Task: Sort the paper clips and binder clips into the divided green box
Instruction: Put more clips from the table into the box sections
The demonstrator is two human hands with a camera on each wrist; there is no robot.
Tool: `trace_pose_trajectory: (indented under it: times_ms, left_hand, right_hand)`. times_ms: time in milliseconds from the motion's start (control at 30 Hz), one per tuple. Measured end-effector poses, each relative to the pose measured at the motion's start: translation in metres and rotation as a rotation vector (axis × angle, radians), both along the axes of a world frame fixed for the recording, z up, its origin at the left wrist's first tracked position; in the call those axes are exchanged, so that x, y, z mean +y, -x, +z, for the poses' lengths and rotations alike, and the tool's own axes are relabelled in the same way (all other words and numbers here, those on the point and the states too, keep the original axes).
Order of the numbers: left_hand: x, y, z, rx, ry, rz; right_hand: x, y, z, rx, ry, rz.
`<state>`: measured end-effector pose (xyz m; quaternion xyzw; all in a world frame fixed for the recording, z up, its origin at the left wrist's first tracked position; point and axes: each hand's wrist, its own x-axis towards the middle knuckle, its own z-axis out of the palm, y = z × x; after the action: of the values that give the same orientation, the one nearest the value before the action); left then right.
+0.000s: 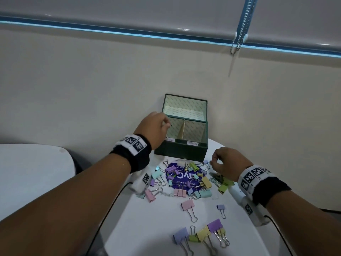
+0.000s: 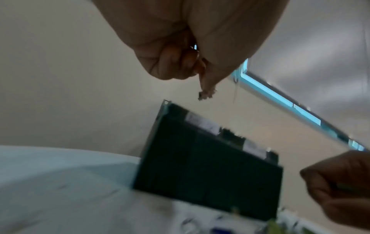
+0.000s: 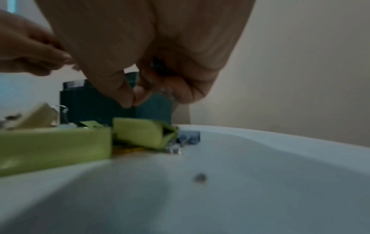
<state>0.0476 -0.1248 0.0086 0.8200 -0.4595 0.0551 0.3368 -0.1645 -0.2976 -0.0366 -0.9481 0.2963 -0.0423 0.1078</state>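
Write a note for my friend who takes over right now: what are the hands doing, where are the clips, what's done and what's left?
Left hand: over the left compartment of the green box, fingers pinching something small; too blurred to name.
Right hand: low at the right edge of the clip pile, fingers curled; whether it holds anything is unclear.
The box is open, with two labelled compartments; no clips show inside them from the head view.
Left: nearly everything. The pile in front of the box, plus loose binder clips nearer the table edge.

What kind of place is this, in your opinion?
Probably an office or a study room: a white round table strewn with pastel binder clips, a plain wall, and a roller blind with a bead chain.
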Motion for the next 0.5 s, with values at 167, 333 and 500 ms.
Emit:
trace_pose_trajectory:
  times_ms: [167,333,500]
  left_hand:
    - [-0.021,-0.007,0.022,0.122,-0.182,-0.05]
    - [-0.003,-0.008,0.019,0.141,-0.176,-0.056]
    - [0.043,0.008,0.0,0.104,-0.396,-0.113]
  right_hand:
    - [0.005,-0.006,0.002,0.206,0.057,-0.072]
    - [0.002,-0.019,0.0,0.365,0.093,-0.153]
    - [-0.003,-0.02,0.009,0.235,0.044,-0.116]
